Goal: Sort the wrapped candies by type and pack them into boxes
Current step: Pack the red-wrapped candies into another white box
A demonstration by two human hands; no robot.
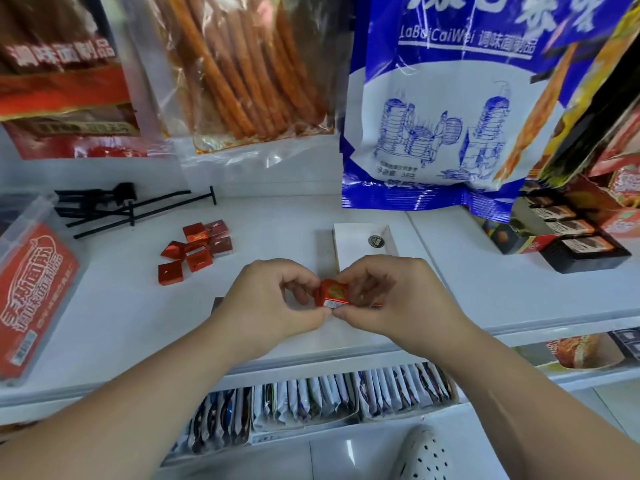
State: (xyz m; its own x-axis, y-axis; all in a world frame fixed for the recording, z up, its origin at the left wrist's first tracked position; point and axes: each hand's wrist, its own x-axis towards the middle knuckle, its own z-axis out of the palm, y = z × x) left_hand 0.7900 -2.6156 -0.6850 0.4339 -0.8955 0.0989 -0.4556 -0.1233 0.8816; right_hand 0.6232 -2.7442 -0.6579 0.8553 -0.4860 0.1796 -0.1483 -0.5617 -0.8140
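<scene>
My left hand (273,299) and my right hand (391,299) meet above the white shelf (485,289), both pinching one small red box (332,294) with a gold mark on its face. Left of the hands, several red foil-wrapped square candies (195,251) lie in a loose pile on the shelf. Just behind the hands lies an open white box (363,254) with a round dark sticker inside. Part of the red box is hidden by my fingers.
Large snack bags hang above the shelf: red ones at left, a blue-and-white bag (433,116) at centre right. A black metal rack (114,206) lies at back left, a clear-lidded red box (31,292) at far left, dark chocolate boxes (571,237) at right. Packets fill the lower shelf.
</scene>
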